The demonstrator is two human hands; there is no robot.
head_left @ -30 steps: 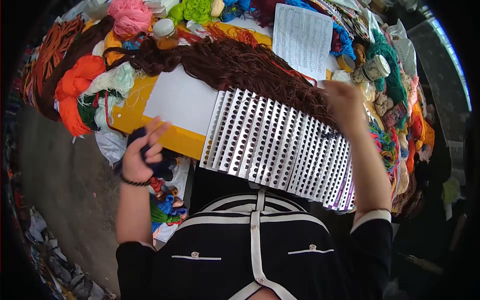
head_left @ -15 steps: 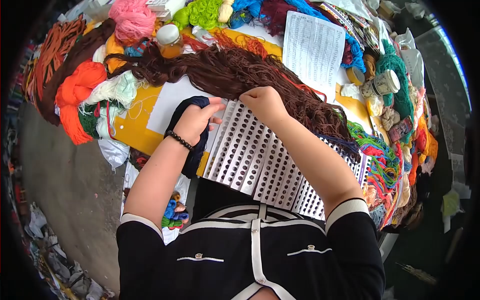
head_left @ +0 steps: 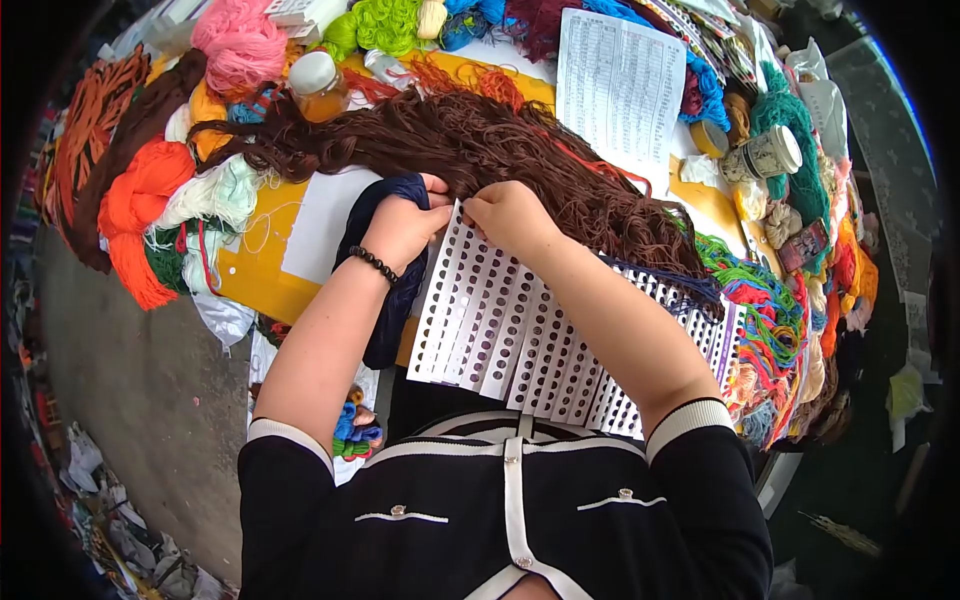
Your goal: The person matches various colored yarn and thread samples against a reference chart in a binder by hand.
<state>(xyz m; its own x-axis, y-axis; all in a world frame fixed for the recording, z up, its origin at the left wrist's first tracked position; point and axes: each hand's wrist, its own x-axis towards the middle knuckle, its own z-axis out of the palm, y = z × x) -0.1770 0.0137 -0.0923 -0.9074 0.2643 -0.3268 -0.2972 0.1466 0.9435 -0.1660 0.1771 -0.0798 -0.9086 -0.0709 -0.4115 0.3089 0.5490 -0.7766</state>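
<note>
A skein of dark navy thread (head_left: 385, 330) loops over my left hand (head_left: 400, 225), its fingers curled with the thumb near the top corner of the punched cards. My right hand (head_left: 510, 218) pinches at the top edge of these cards; whatever lies between its fingertips is too small to make out. The white punched cards (head_left: 490, 320), long strips with rows of dark round holes, overlap like a fan below my hands. Just beyond my fingers lies a long bundle of dark brown thread (head_left: 430, 140). Navy strands (head_left: 670, 285) hang along the cards' right upper edge.
A printed sheet (head_left: 620, 90) lies at the back right, near a patterned cup (head_left: 762, 155). A lidded jar (head_left: 318, 85) stands at the back left. Orange thread (head_left: 145, 210), pink thread (head_left: 238, 45) and multicoloured thread (head_left: 765, 320) surround the yellow board (head_left: 265, 260).
My right hand has moved slightly left and down, closer to my left thumb. The left-hand end of the cards is lifted and shifted, and my left fingers have closed in toward it.
</note>
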